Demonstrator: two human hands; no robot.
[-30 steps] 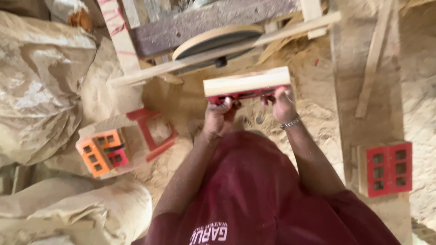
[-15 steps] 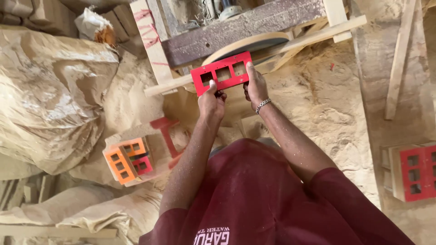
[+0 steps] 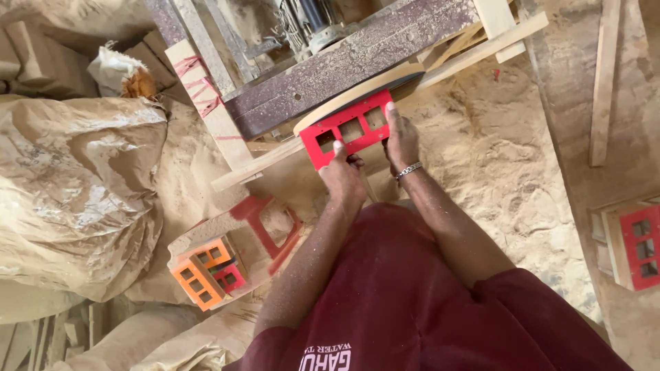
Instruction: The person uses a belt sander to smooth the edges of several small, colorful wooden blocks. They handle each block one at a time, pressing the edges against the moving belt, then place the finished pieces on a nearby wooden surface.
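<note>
I hold a flat red panel (image 3: 349, 128) with three rectangular cut-outs, gripped by both hands. My left hand (image 3: 344, 177) clamps its lower left corner, thumb on the face. My right hand (image 3: 402, 139), wearing a metal wrist chain, grips its right end. The panel's top edge lies against the rim of a pale round sanding disc (image 3: 357, 91) mounted under a dusty machine frame (image 3: 357, 51). My arms are coated in sawdust.
Sawdust covers the floor. Large tan sacks (image 3: 75, 192) lie at left. A stack of orange and red cut-out pieces (image 3: 206, 271) sits lower left beside a red frame (image 3: 265, 223). Another red windowed block (image 3: 639, 244) rests at right. Wooden slats (image 3: 605, 75) lean upper right.
A second ago I held the piece edge-on, showing its pale wood side. I have turned its red face up and moved it up against the disc.
</note>
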